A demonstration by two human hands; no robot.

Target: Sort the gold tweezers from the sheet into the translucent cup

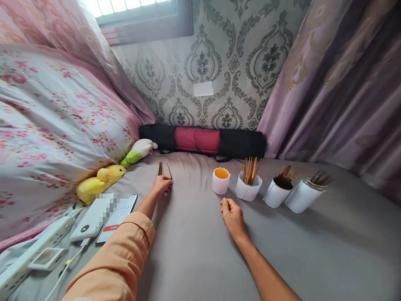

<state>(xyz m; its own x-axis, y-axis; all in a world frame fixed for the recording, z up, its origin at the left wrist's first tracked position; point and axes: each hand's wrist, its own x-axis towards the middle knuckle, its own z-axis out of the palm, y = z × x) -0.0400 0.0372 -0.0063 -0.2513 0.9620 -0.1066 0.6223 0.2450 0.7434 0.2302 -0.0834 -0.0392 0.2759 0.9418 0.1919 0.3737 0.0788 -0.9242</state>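
My left hand (163, 184) is closed around a small bunch of thin brown sticks (161, 168) that point up from it. One stick leans apart from the others toward the right. My right hand (232, 215) rests with curled fingers just in front of the white-wrapped cups; anything between its fingertips is hidden. Closest to that hand stands a white cup with an orange inside (220, 184). Right of it is a wider white cup (248, 193) with brown sticks standing in it. Further right come a dark-lined white can (275, 197) and a white-wrapped jar (302, 200), both holding sticks.
Grey sheet (194, 242) lies under everything. At left are yellow (94, 184) and green-white plush toys (138, 152), a white power bank (92, 219), a phone (117, 217) and a power strip (34, 251). A black-and-red long bag (197, 140) lies against the wall.
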